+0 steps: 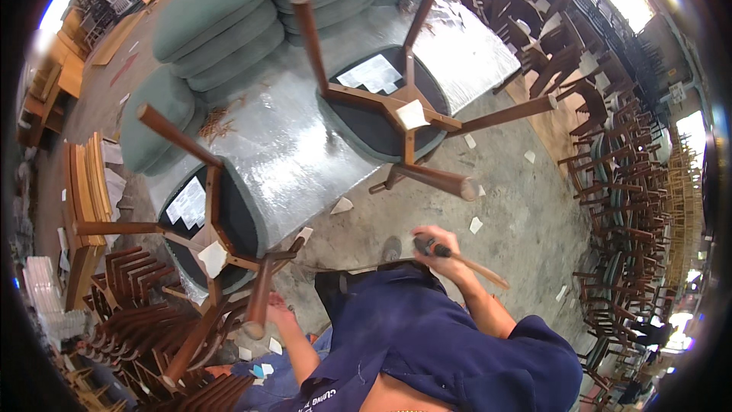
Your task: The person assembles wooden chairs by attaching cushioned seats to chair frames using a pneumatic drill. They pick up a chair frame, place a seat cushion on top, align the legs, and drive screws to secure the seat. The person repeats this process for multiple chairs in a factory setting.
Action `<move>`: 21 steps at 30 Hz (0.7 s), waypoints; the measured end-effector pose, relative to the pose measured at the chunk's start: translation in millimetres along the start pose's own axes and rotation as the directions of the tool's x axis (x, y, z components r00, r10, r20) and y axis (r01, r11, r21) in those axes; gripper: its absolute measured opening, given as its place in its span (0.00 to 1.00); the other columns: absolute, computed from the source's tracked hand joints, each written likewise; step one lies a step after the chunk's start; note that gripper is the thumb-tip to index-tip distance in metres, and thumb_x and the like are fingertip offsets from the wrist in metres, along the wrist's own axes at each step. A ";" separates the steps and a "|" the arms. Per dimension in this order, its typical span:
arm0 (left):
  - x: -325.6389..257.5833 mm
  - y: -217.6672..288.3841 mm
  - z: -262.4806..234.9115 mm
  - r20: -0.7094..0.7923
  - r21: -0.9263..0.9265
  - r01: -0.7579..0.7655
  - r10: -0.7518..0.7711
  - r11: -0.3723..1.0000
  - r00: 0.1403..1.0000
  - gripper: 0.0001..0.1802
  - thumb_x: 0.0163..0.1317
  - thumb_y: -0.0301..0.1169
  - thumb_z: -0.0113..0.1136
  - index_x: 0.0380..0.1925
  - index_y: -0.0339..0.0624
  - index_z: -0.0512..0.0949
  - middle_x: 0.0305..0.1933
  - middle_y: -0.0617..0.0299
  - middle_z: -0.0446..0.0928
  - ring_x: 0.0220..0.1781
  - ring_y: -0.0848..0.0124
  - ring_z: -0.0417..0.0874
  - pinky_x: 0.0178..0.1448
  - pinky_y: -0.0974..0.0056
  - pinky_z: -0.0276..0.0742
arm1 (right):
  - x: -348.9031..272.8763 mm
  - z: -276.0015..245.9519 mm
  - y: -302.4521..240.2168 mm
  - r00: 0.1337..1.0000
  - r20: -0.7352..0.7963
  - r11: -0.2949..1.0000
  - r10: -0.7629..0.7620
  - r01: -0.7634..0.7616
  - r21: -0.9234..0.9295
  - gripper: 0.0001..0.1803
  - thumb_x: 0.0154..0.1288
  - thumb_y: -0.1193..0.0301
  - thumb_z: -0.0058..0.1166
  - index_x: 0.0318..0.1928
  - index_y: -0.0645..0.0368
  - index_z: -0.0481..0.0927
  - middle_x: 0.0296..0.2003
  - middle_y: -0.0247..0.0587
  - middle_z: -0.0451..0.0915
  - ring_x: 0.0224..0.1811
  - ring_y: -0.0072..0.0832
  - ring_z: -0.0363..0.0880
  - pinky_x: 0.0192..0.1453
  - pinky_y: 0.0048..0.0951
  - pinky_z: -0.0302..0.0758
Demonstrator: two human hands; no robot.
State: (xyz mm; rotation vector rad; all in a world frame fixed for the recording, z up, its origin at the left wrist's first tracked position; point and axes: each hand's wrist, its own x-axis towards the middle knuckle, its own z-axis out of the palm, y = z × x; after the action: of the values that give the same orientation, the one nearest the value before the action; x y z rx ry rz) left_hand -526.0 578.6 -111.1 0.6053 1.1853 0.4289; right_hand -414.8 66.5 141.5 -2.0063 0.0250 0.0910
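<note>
Two wooden chairs lie upside down with their legs up: the left chair [219, 206] and the right chair [409, 111]. Both have green seats with dark undersides, a white label and a pale scrap of paper on the crossed rails. My right hand [442, 250], in front of my body, is closed around a mallet [480, 271] with a dark head and a wooden handle pointing right. My left hand [280, 310] is beside the near leg of the left chair, its fingers loosely apart and partly hidden by the leg. Whether it touches the leg is unclear.
A plastic-covered worktop [293, 175] bears the chairs. Stacked green cushions [221, 27] stand at its far left. Dark wooden chair frames [141, 320] pile up at lower left, and rows of chairs [625, 160] line the right. Paper scraps [476, 225] lie on the concrete floor.
</note>
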 end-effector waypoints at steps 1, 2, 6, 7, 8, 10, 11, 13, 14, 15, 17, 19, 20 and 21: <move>-16.2 -20.1 6.5 0.008 0.131 0.007 -0.009 0.991 1.000 0.19 0.72 0.40 0.67 0.56 0.41 0.80 0.40 0.61 0.83 0.38 0.67 0.86 0.43 0.62 0.85 | -1.4 -18.9 23.0 0.996 -0.085 0.999 0.040 -0.040 0.000 0.24 0.51 0.79 0.74 0.51 0.55 0.87 0.46 0.40 0.87 0.44 0.31 0.85 0.46 0.31 0.83; -43.7 -43.9 22.0 0.007 0.261 0.025 -0.028 0.965 1.000 0.17 0.71 0.38 0.67 0.54 0.40 0.81 0.38 0.61 0.83 0.37 0.67 0.87 0.42 0.63 0.85 | 2.1 -31.5 50.9 0.962 -0.265 0.997 -0.066 0.052 -0.061 0.20 0.51 0.81 0.73 0.47 0.57 0.86 0.45 0.38 0.86 0.44 0.28 0.84 0.48 0.29 0.81; -142.2 -112.3 106.2 0.196 0.604 -0.043 -0.096 0.796 0.976 0.12 0.71 0.31 0.66 0.50 0.37 0.83 0.37 0.59 0.85 0.36 0.69 0.88 0.37 0.66 0.83 | 74.6 -85.6 66.3 0.846 -0.516 0.964 0.134 0.010 0.265 0.27 0.58 0.82 0.73 0.59 0.59 0.80 0.49 0.33 0.84 0.53 0.24 0.81 0.60 0.29 0.78; -155.8 -122.9 126.1 0.297 0.653 -0.098 -0.134 0.751 0.946 0.12 0.71 0.30 0.66 0.50 0.36 0.83 0.38 0.58 0.85 0.37 0.69 0.89 0.36 0.67 0.83 | 97.9 -94.9 57.4 0.847 -0.503 0.924 0.173 0.038 0.381 0.29 0.58 0.81 0.73 0.60 0.59 0.79 0.50 0.35 0.85 0.53 0.25 0.82 0.59 0.29 0.80; -161.2 -135.2 142.3 0.384 0.690 -0.167 -0.160 0.704 0.909 0.12 0.71 0.29 0.66 0.51 0.36 0.83 0.38 0.59 0.86 0.36 0.71 0.88 0.36 0.68 0.82 | 119.9 -102.0 49.4 0.849 -0.486 0.870 0.209 0.066 0.489 0.30 0.58 0.81 0.74 0.61 0.60 0.79 0.51 0.37 0.86 0.53 0.25 0.83 0.57 0.29 0.82; -172.9 -156.0 186.9 0.528 0.742 -0.312 -0.229 0.594 0.818 0.13 0.70 0.28 0.67 0.51 0.35 0.83 0.39 0.59 0.87 0.37 0.72 0.88 0.39 0.68 0.83 | 161.9 -105.1 38.8 0.861 -0.456 0.811 0.227 0.092 0.578 0.31 0.59 0.81 0.73 0.62 0.60 0.78 0.51 0.40 0.86 0.52 0.26 0.84 0.53 0.28 0.84; -181.1 -161.9 209.7 0.577 0.757 -0.385 -0.263 0.529 0.773 0.13 0.70 0.28 0.67 0.51 0.34 0.84 0.40 0.59 0.87 0.38 0.72 0.88 0.41 0.68 0.83 | 177.8 -103.7 36.6 0.867 -0.439 0.777 0.236 0.104 0.621 0.31 0.59 0.81 0.73 0.63 0.60 0.78 0.52 0.41 0.87 0.52 0.26 0.85 0.51 0.28 0.85; -186.6 -178.2 250.4 0.691 0.695 -0.534 -0.241 0.482 0.682 0.13 0.69 0.29 0.68 0.50 0.34 0.85 0.42 0.60 0.88 0.40 0.72 0.88 0.46 0.66 0.84 | 204.7 -100.7 37.3 0.889 -0.407 0.798 0.209 0.086 0.597 0.31 0.60 0.80 0.72 0.64 0.60 0.78 0.52 0.41 0.87 0.53 0.30 0.87 0.52 0.35 0.88; -187.8 -185.5 270.6 0.742 0.654 -0.603 -0.233 0.457 0.628 0.13 0.69 0.29 0.68 0.50 0.34 0.85 0.42 0.60 0.88 0.41 0.72 0.88 0.48 0.66 0.84 | 215.7 -98.1 39.3 0.900 -0.390 0.809 0.194 0.079 0.583 0.31 0.60 0.80 0.72 0.64 0.60 0.78 0.52 0.42 0.87 0.54 0.32 0.88 0.53 0.38 0.90; -190.0 -191.5 291.9 0.747 0.649 -0.597 -0.246 0.472 0.617 0.14 0.69 0.31 0.69 0.50 0.34 0.85 0.43 0.59 0.89 0.42 0.70 0.89 0.50 0.65 0.84 | 223.3 -95.6 46.3 0.901 -0.387 0.828 0.196 0.059 0.557 0.31 0.60 0.81 0.71 0.64 0.60 0.78 0.51 0.42 0.87 0.53 0.32 0.88 0.52 0.38 0.90; -195.0 -202.6 335.2 0.757 0.639 -0.582 -0.276 0.504 0.592 0.17 0.69 0.34 0.70 0.52 0.33 0.85 0.43 0.58 0.89 0.45 0.68 0.90 0.54 0.63 0.84 | 238.1 -92.7 57.0 0.902 -0.383 0.867 0.200 0.020 0.499 0.30 0.60 0.81 0.71 0.64 0.59 0.78 0.51 0.42 0.88 0.53 0.31 0.88 0.50 0.37 0.90; -199.2 -212.8 376.5 0.791 0.608 -0.651 -0.283 0.453 0.542 0.23 0.68 0.39 0.72 0.54 0.33 0.85 0.45 0.54 0.89 0.47 0.64 0.90 0.56 0.61 0.84 | 246.4 -88.5 50.3 0.892 -0.357 0.833 0.277 -0.039 0.551 0.30 0.60 0.81 0.71 0.63 0.59 0.78 0.51 0.42 0.87 0.51 0.32 0.88 0.49 0.36 0.91; -201.0 -216.8 394.5 0.808 0.589 -0.687 -0.292 0.426 0.512 0.25 0.67 0.41 0.73 0.56 0.33 0.84 0.46 0.52 0.89 0.49 0.63 0.90 0.57 0.60 0.84 | 249.5 -88.9 50.2 0.886 -0.350 0.825 0.304 -0.062 0.561 0.30 0.60 0.82 0.71 0.63 0.60 0.78 0.51 0.43 0.87 0.51 0.32 0.88 0.49 0.36 0.91; -202.1 -222.1 410.2 0.823 0.569 -0.713 -0.293 0.410 0.487 0.28 0.66 0.43 0.74 0.57 0.33 0.84 0.48 0.50 0.88 0.50 0.61 0.90 0.58 0.59 0.84 | 252.8 -89.7 48.6 0.879 -0.344 0.816 0.330 -0.082 0.572 0.30 0.60 0.82 0.71 0.63 0.60 0.78 0.51 0.43 0.87 0.50 0.32 0.88 0.49 0.36 0.91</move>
State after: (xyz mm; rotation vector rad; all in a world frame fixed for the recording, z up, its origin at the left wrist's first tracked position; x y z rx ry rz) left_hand -204.8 199.2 -4.7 1.7728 0.1513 -0.3833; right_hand -160.9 -29.4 116.2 -1.4046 0.5107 -0.2041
